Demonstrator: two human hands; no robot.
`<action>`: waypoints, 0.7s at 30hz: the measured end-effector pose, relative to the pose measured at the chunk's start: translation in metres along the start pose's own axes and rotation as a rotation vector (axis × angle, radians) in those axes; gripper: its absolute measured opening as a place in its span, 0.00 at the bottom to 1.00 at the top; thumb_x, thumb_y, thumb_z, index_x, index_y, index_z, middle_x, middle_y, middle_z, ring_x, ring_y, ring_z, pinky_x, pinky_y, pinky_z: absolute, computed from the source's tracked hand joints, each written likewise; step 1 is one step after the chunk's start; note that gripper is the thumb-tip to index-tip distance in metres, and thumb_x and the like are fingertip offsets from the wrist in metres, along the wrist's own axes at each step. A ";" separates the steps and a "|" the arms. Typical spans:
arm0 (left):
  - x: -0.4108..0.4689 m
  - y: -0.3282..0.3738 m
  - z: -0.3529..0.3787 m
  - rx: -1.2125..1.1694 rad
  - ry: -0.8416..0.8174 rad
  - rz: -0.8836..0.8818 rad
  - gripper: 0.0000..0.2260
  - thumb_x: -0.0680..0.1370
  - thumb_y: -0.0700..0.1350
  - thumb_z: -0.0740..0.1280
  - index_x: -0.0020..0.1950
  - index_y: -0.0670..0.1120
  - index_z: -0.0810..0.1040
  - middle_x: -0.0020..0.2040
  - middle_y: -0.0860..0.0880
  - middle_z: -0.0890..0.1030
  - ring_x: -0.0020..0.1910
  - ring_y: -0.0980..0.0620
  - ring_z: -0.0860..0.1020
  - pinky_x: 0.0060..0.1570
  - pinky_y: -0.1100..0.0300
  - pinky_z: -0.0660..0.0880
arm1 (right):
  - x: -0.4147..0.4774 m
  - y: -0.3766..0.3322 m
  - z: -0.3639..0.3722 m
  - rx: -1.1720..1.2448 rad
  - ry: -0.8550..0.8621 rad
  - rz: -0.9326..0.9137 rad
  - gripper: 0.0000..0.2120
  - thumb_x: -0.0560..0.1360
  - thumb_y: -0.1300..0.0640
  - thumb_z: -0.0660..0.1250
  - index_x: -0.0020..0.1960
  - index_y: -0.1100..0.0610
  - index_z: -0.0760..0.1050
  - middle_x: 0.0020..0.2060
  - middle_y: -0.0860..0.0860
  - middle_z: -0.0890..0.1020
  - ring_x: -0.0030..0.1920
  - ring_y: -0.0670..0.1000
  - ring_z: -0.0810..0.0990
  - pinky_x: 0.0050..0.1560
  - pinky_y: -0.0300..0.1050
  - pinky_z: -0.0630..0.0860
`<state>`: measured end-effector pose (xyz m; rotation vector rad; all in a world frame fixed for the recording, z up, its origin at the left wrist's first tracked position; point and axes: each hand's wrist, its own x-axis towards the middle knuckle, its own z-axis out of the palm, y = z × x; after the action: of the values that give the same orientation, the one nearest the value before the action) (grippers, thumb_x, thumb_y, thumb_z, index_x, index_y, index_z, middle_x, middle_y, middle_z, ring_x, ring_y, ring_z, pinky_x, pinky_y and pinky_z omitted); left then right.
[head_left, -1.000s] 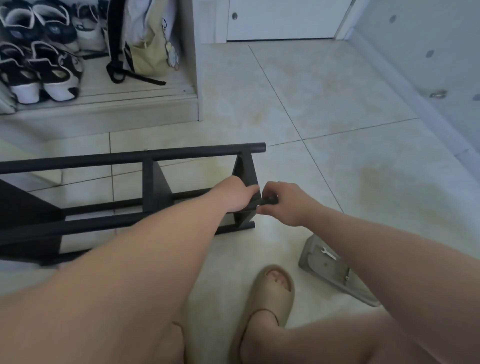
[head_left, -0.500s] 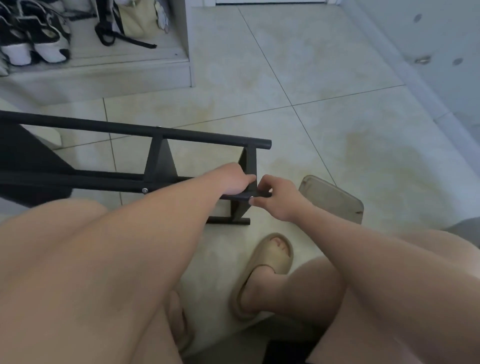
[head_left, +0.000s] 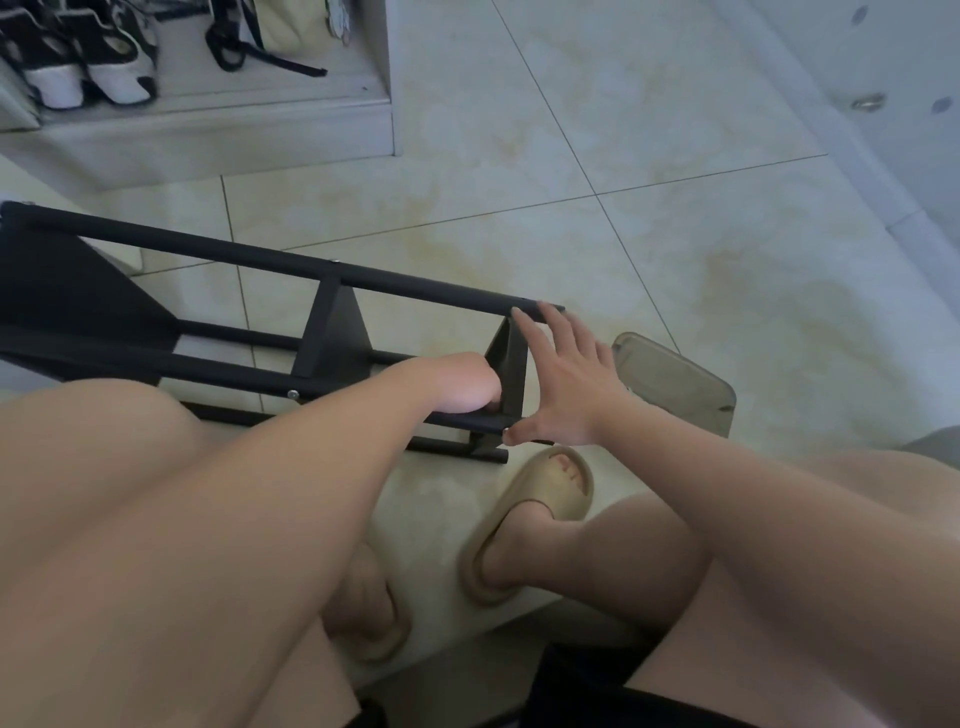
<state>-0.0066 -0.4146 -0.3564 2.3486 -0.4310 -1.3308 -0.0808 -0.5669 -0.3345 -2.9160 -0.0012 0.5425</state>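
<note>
Right hand (head_left: 561, 389) has let go of the rail end and now lies spread wide across the rack (head_left: 332, 332).

Half a second ago it pinched the tip of the low rail (head_left: 208, 371). Now its fingers are straight, their tips on the top rail (head_left: 415, 283) at 12 o'clock and the thumb at the low rail's tip at 7 o'clock. The left hand (head_left: 457, 379) curls round the low rail just at 9 o'clock of the end bracket (head_left: 511, 364). The rack lies on the floor (head_left: 623, 234), running off toward 10 o'clock. The fastening at that end looks finished and the frame is probably being steadied or tested. A grey box (head_left: 685, 384) sits at 3 o'clock and a slipper (head_left: 550, 483) at 6.
</note>
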 end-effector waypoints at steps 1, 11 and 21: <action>-0.001 0.000 0.000 0.015 -0.008 -0.005 0.11 0.75 0.42 0.64 0.33 0.45 0.70 0.34 0.46 0.70 0.34 0.46 0.67 0.40 0.53 0.66 | 0.005 0.002 -0.001 -0.046 -0.026 -0.021 0.69 0.57 0.29 0.77 0.81 0.44 0.33 0.81 0.50 0.37 0.80 0.58 0.35 0.77 0.64 0.43; 0.019 -0.008 -0.007 0.016 -0.072 -0.056 0.16 0.71 0.44 0.66 0.23 0.47 0.69 0.25 0.51 0.68 0.30 0.47 0.65 0.38 0.56 0.64 | 0.038 0.015 -0.007 -0.206 -0.243 -0.127 0.75 0.55 0.18 0.68 0.78 0.52 0.23 0.77 0.55 0.26 0.77 0.63 0.26 0.78 0.63 0.33; 0.042 -0.022 -0.014 -0.511 -0.085 -0.144 0.07 0.79 0.35 0.64 0.50 0.41 0.82 0.41 0.46 0.81 0.35 0.52 0.78 0.36 0.62 0.76 | 0.041 0.013 -0.010 -0.215 -0.290 -0.104 0.76 0.55 0.19 0.69 0.78 0.52 0.23 0.77 0.56 0.26 0.77 0.63 0.26 0.78 0.64 0.35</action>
<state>0.0282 -0.4114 -0.3917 1.9289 0.0590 -1.4083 -0.0394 -0.5804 -0.3420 -2.9867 -0.2619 0.9975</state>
